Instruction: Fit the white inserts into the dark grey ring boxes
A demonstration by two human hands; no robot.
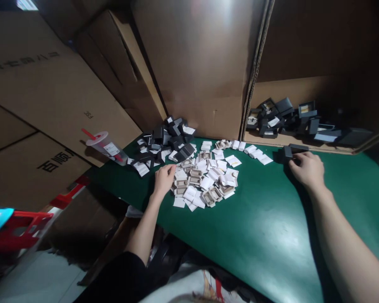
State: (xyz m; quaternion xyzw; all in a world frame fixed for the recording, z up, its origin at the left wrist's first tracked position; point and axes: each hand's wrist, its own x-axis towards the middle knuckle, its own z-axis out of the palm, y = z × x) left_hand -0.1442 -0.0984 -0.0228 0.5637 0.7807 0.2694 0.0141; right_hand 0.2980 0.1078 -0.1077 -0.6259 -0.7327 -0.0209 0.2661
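My right hand (308,169) is at the right side of the green table, with its fingers closed on a small black box (286,155). A second dark piece (298,148) lies right behind the fingers; whether it belongs to the same box I cannot tell. My left hand (164,180) is closed at the left edge of a heap of white and grey folded card inserts (207,182). What its fingers hold, if anything, is hidden. Behind it lies a pile of small black boxes (169,141), some with white card showing.
A large cardboard carton (281,86) stands open at the back right, with several black boxes (284,107) inside. A plastic cup (107,147) with a red straw stands at the left. Stacked cartons (50,97) wall the left side, above a red plastic stool (22,227).
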